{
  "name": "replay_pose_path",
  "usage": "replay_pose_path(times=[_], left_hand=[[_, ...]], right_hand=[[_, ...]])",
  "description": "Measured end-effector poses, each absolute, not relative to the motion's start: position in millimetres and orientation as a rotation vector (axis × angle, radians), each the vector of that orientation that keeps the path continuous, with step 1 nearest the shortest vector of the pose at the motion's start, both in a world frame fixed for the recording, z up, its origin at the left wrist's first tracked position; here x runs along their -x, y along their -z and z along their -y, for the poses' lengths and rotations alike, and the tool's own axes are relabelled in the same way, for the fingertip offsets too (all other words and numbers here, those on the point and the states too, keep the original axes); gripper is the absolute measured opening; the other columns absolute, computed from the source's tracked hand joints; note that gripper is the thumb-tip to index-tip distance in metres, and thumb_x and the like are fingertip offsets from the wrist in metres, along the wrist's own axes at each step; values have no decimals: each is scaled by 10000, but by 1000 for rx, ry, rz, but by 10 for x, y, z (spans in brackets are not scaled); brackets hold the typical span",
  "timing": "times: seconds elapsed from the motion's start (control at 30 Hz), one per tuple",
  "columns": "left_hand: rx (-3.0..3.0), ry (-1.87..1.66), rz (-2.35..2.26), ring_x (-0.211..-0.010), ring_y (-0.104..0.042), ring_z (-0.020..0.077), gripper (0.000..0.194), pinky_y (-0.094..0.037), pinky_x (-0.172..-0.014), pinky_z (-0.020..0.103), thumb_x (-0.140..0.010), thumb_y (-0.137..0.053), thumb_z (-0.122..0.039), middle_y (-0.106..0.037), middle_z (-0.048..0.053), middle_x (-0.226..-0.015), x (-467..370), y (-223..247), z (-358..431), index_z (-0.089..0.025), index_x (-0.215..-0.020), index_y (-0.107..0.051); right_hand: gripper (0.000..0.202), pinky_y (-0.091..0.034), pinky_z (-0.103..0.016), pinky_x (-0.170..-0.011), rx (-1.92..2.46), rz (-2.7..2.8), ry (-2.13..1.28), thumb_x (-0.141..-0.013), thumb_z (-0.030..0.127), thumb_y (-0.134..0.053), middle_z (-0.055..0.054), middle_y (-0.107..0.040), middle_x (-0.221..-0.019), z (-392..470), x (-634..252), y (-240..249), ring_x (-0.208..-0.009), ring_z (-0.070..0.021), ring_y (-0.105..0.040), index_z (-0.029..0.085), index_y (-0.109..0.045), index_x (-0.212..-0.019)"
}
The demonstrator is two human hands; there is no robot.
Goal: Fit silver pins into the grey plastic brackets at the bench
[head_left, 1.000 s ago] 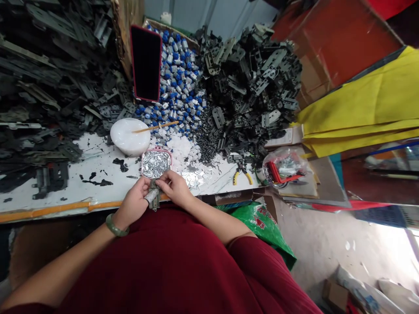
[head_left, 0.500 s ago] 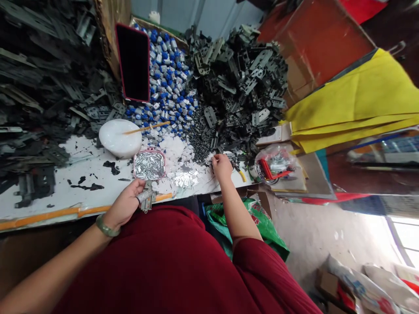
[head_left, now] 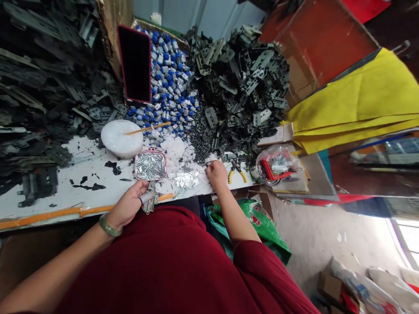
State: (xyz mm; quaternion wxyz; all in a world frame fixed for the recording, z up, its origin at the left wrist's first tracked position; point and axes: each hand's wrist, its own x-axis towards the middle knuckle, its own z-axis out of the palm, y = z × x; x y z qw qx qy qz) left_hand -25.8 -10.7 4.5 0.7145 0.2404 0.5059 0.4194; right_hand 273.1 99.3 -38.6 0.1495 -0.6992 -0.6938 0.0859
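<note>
My left hand (head_left: 131, 201) is closed around a flat grey bracket-like part (head_left: 150, 201) at the table's front edge. A small white disc shows at that part's upper right. Just beyond this hand stands a pink-rimmed tray (head_left: 165, 168) full of small silver metal pins. My right hand (head_left: 218, 175) has its fingertips pinched together low over the table; whatever they hold, if anything, is hidden. Close to those fingers are a heap of tiny black parts (head_left: 202, 146), a pile of white discs (head_left: 175, 150) and loose silver strips (head_left: 186, 179). Yellow-handled pliers (head_left: 237, 173) lie right of my right hand.
A white bowl (head_left: 121, 146) with a stick across it stands left. Behind are a phone (head_left: 135, 65), blue-and-white cylinders (head_left: 170, 87) and heaped grey brackets (head_left: 242, 74). A plastic-covered tub (head_left: 278, 163) with a red item and yellow sheets (head_left: 356, 100) are at right.
My right hand has moved a little left and toward me, uncovering the pliers. My left hand keeps its hold on the bracket-like part, almost still.
</note>
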Motion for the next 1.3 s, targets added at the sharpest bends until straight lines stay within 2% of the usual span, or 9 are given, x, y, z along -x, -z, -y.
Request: replay_pose_path(times=[0.1,0.2,0.27,0.37,0.53,0.73,1.03,1.17,1.3], left_hand=[[-522,-944,-1106,-797,-644,181,353,-490,-622,243,-555,-736,-125,-702,39,-867,249,-48,107,-175,-870,-585],[-490,-967,-1120,-811,-653,191,343,-494,-624,250,-560,-738,-145,-705,45,-863,226,-27,94,-171,-869,-593],[-475,-991,-1126,-796,-657,193,326,-496,-631,260,-565,-735,-157,-707,43,-838,212,-3,79,-169,-861,-600],[-478,-1038,-1139,-801,-657,193,298,-501,-693,285,-564,-717,-144,-708,40,-820,211,16,60,-162,-845,-618],[-480,-1080,-1176,-775,-646,186,268,-485,-711,289,-552,-708,-164,-704,38,-779,254,-17,53,-149,-812,-643],[-470,-1097,-1180,-714,-629,169,257,-475,-681,278,-547,-713,-173,-686,27,-724,267,-1,51,-148,-794,-646],[-438,-1065,-1132,-716,-626,159,255,-477,-655,260,-559,-717,-161,-689,37,-762,275,68,79,-143,-805,-652],[-444,-1091,-1127,-732,-628,161,269,-489,-700,277,-542,-720,-142,-689,31,-759,274,59,87,-149,-803,-654],[-442,-1079,-1141,-709,-624,159,274,-485,-678,274,-540,-720,-157,-688,27,-745,282,29,77,-151,-806,-656]], right_hand=[[99,-460,-339,-781,1948,1649,-421,-743,207,-488,-74,-644,-862,-1010,-2609,353,-806,-194,-588,185,-554,-814],[133,-492,-318,-674,1754,1382,-811,-727,273,-543,-38,-637,-796,-985,-2278,262,-681,-165,-595,187,-537,-828],[142,-497,-301,-641,1539,1412,-1081,-721,318,-595,-28,-638,-779,-911,-1967,179,-662,-153,-598,194,-532,-750],[186,-498,-282,-675,1214,1651,-1257,-728,327,-649,-23,-639,-756,-735,-1527,60,-705,-141,-604,195,-538,-658],[180,-490,-267,-667,950,1903,-1070,-802,270,-618,-17,-622,-729,-541,-1198,19,-696,-124,-593,202,-532,-659],[147,-484,-270,-642,875,2102,-627,-849,214,-557,-38,-623,-770,-507,-1183,105,-742,-140,-591,217,-517,-708],[162,-464,-264,-618,810,2315,-299,-878,218,-544,-50,-630,-788,-463,-1208,103,-729,-142,-564,207,-532,-716],[178,-468,-267,-627,836,2348,-309,-886,212,-524,-55,-631,-790,-473,-1224,102,-743,-147,-565,207,-541,-708],[141,-500,-272,-690,881,2291,-502,-881,234,-542,-62,-644,-834,-469,-1215,81,-795,-147,-596,207,-575,-747]])
